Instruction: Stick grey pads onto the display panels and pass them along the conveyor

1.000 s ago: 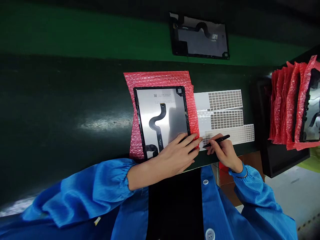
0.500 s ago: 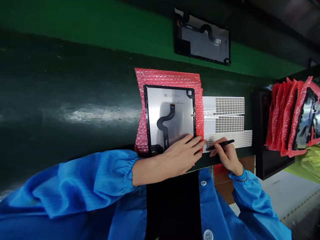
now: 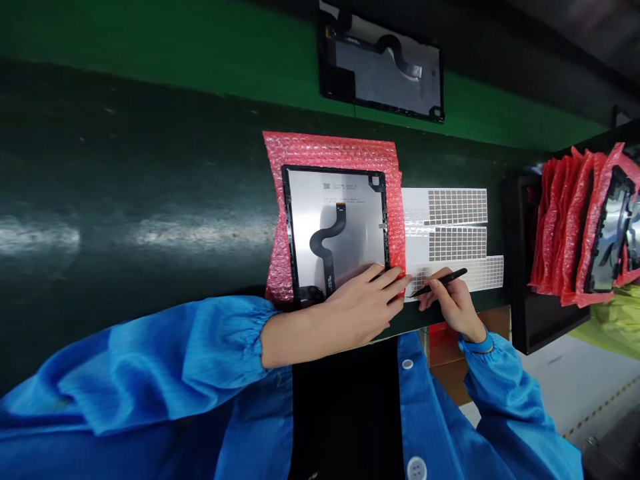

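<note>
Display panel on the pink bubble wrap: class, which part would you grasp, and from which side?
Probably its bare left long edge, from the left. The display panel lies flat, a flex cable crosses its middle, the left hand covers its near right corner, and the right hand holds a black tool beside it.

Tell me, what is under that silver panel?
Pink bubble wrap lies under the panel, showing at its far, left and right edges, on the dark bench. The wrap's middle is covered, and the left hand hides the panel's near right corner.
</note>
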`<state>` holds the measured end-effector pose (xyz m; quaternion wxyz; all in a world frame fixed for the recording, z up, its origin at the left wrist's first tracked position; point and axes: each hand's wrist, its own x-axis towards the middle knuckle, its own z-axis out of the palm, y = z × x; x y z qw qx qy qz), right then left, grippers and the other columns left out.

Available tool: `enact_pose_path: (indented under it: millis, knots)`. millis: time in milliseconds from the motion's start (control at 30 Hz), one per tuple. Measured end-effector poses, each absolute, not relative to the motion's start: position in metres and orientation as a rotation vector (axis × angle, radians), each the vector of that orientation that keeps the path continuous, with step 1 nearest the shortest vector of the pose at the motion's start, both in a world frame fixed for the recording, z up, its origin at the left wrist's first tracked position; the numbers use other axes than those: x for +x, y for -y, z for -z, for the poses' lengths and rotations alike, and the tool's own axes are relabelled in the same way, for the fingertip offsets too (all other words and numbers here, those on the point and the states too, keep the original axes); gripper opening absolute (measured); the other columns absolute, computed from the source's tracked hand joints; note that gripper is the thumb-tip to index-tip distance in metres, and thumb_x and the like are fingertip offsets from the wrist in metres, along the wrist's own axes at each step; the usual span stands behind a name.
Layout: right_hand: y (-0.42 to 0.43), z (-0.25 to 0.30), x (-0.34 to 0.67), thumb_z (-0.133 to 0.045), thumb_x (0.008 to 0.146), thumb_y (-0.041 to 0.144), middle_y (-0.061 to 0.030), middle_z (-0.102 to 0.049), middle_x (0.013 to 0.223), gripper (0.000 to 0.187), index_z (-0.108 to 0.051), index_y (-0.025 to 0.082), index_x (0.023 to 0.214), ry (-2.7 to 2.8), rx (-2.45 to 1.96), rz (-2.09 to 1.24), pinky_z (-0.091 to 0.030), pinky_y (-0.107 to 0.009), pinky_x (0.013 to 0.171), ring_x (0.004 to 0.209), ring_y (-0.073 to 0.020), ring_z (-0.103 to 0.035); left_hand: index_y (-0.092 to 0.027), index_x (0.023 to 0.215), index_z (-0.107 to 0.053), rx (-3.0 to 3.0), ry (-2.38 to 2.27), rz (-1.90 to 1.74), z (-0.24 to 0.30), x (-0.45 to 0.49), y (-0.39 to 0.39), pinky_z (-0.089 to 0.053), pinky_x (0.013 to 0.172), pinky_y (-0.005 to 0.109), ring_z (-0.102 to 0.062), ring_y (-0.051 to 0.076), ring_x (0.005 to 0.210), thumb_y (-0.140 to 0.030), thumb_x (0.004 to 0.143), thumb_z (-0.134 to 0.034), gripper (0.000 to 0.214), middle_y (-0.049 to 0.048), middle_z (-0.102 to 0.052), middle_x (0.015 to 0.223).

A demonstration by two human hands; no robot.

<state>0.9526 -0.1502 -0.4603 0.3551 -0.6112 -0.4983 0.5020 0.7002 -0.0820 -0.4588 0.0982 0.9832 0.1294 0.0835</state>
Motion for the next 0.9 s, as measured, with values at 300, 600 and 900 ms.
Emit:
enact_pose_path:
  millis: [300,600,900]
  knots:
    - [0.112,0.406,0.928,-0.065,0.106,0.045,-0.0017,-0.078,0.075,0.026,-0.064,0.022,0.093,1.194,-1.323,-1.253,-0.061,-0.031,0.046,0.048,-0.0185,-0.073,-0.018,0.102,-0.073,2.66,-0.364,-0.427,0.427,0.659,0.057,-0.05,0.099,0.04,-0.07,0.027,0.108,-0.042,0.101,-0.063,0.026,0.0101,-0.077,0.115]
    - [0.001,0.417,0.797,-0.062,0.102,0.062,0.0007,-0.075,0.072,0.037,-0.059,0.026,0.099,1.502,-1.279,-1.249,-0.064,-0.029,0.053,0.054,-0.0171,-0.075,0.008,0.151,-0.051,2.931,-0.906,-0.16,0.442,0.626,0.053,-0.042,0.112,0.052,-0.075,0.031,0.07,-0.05,0.097,-0.066,0.08,0.0167,-0.08,0.078]
    - [-0.015,0.439,0.792,-0.059,0.106,0.056,-0.0001,-0.076,0.071,0.033,-0.061,0.024,0.1,1.568,-1.367,-1.294,-0.063,-0.028,0.053,0.059,-0.0179,-0.078,0.01,0.151,-0.051,2.901,-0.904,-0.105,0.446,0.626,0.047,-0.038,0.117,0.059,-0.071,0.03,0.053,-0.037,0.097,-0.065,0.073,0.0106,-0.076,0.063]
